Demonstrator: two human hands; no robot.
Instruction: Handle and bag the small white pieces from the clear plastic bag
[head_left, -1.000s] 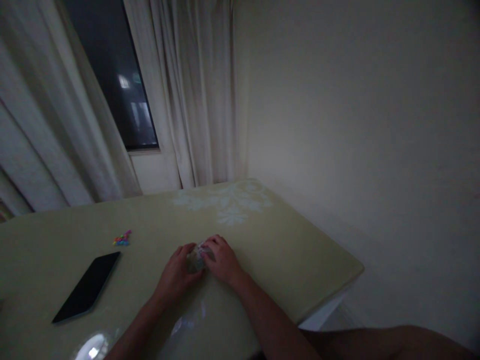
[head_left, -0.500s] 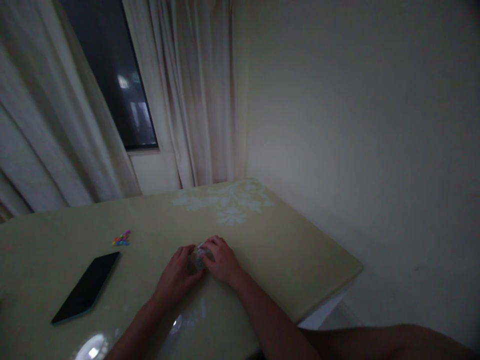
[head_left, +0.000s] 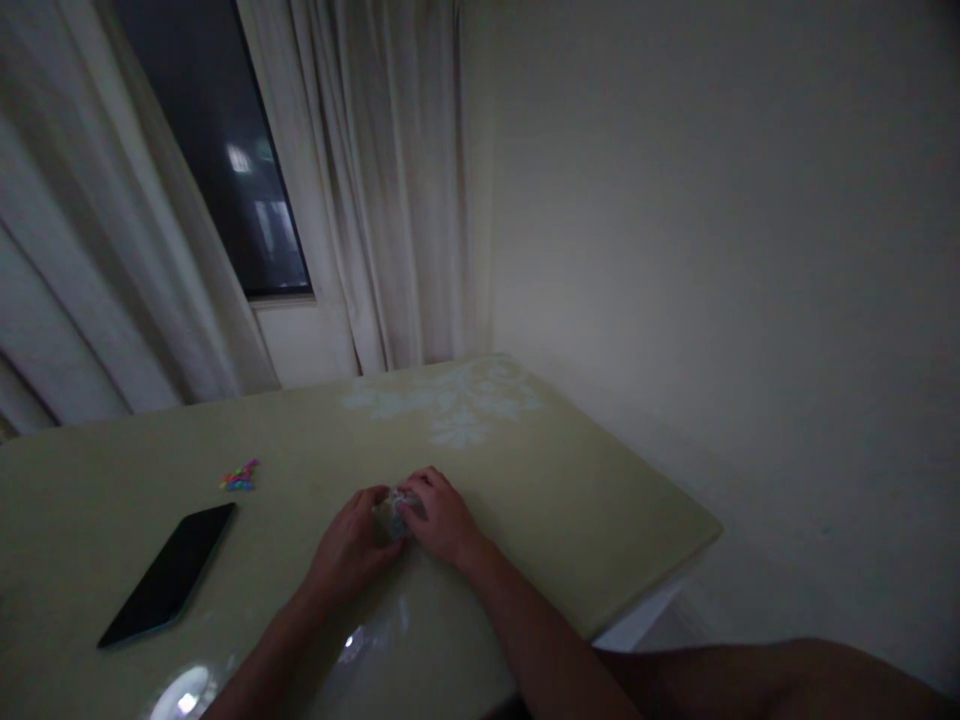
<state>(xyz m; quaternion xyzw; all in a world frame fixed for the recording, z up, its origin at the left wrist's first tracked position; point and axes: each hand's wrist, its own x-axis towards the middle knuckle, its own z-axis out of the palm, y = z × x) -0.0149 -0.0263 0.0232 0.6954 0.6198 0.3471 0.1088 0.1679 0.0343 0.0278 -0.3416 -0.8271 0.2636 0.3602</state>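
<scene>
Both my hands rest together on the pale green table [head_left: 570, 520] in dim light. My left hand [head_left: 349, 545] and my right hand [head_left: 442, 520] close their fingers around a small pale, crumpled-looking thing [head_left: 391, 516] between them. I cannot make out what that thing is. My forearms reach in from the bottom edge.
A dark phone [head_left: 169, 573] lies flat at the left. A little heap of coloured bits [head_left: 240, 476] sits beyond it. Curtains [head_left: 375, 180] and a dark window [head_left: 217, 150] stand behind the table, a bare wall to the right. My leg [head_left: 750, 685] shows at lower right.
The hands stay together on the small thing; only the fingers shift slightly. The view drifted a little to the right.
</scene>
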